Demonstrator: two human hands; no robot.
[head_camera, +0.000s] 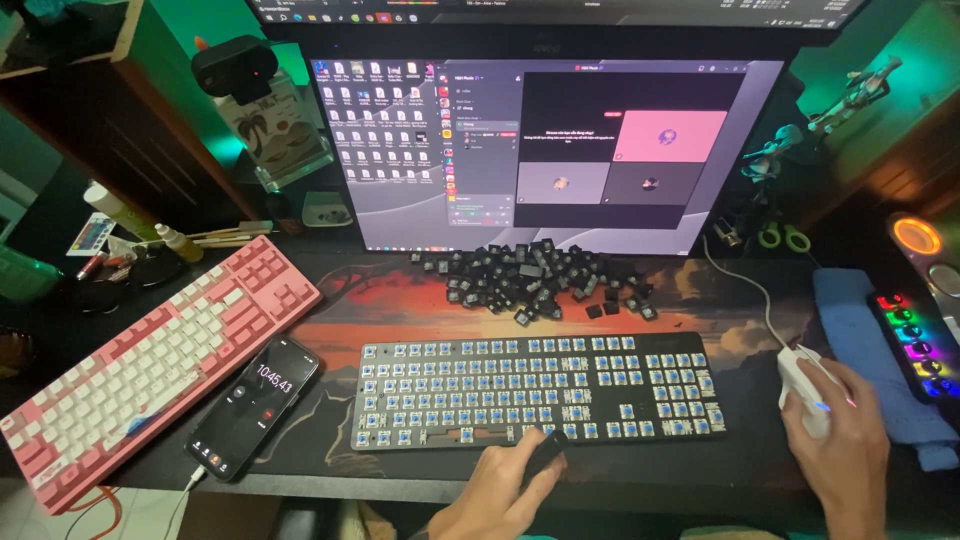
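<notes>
Keycap (547, 447) pinched in left hand (505, 490) — right hand (838, 440) cups mouse (805, 385).

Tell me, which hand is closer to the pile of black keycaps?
Left. The left hand rests at the bare keyboard's front edge, almost straight below the keycap pile. The right hand is off to the side on the white mouse.

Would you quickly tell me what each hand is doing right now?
Left hand: closed on a small black object at the stripped keyboard's front edge.
Right hand: cupped over the white mouse, gripping it.
</notes>
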